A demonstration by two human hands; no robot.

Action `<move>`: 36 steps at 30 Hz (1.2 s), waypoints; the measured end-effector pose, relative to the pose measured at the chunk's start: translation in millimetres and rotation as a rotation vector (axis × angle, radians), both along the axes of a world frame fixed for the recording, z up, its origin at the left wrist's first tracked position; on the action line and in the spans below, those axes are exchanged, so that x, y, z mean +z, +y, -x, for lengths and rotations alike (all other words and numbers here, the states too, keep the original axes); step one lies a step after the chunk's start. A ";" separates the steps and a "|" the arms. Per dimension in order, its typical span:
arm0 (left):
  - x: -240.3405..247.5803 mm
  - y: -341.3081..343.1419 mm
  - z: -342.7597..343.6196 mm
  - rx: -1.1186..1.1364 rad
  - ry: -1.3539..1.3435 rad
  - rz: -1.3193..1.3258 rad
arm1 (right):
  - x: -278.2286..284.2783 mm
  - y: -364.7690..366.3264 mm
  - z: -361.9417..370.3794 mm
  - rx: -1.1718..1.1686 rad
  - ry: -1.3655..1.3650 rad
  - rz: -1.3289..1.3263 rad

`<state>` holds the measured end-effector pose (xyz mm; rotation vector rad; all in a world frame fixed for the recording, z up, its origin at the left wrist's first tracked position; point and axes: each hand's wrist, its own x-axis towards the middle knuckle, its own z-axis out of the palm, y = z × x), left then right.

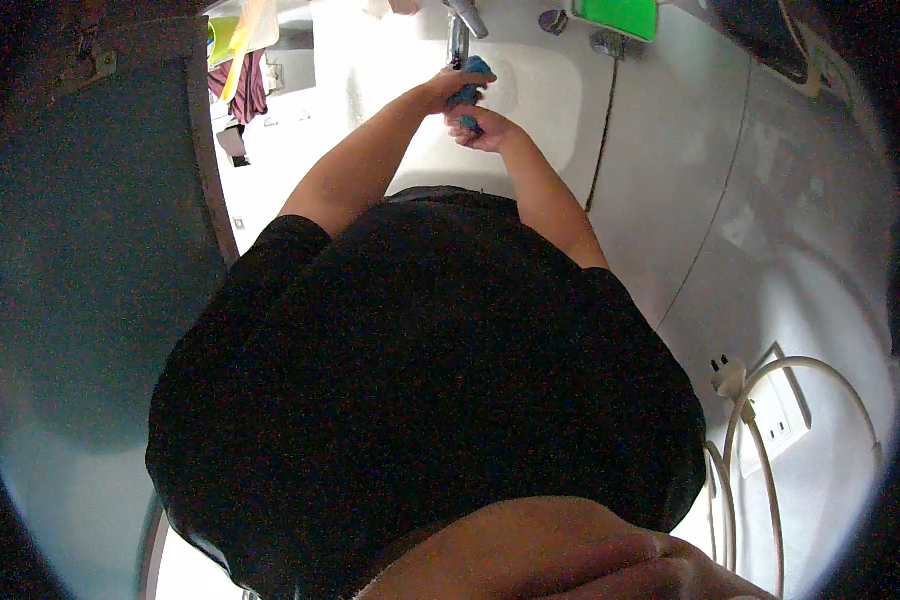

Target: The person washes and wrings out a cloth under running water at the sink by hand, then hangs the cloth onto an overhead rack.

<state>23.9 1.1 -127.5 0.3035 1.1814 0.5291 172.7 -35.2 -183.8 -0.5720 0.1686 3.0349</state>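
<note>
Under the tap [458, 48], my left hand [448, 90] is closed on a bunched blue cloth [478, 70], part of which sticks up past the fingers. Just below and to the right, my right hand [487, 132] has its fingers curled round the cloth's lower part. Both hands are close together over the white washbasin [560, 140]. Bright light washes out the basin's left side, and whether water is running cannot be made out.
At the left stands a grey-blue panel [90, 250], with a striped cloth [242, 92] hanging beyond it. A bright green rectangular thing [618, 16] sits at the back right. A white plug [728, 377] and looped cable [770, 480] are beside a wall socket [778, 425].
</note>
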 end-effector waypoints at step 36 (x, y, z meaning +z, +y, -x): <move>-37.9 -1.8 12.1 0.206 0.415 -0.250 | 58.4 7.1 42.2 0.182 -0.655 -0.522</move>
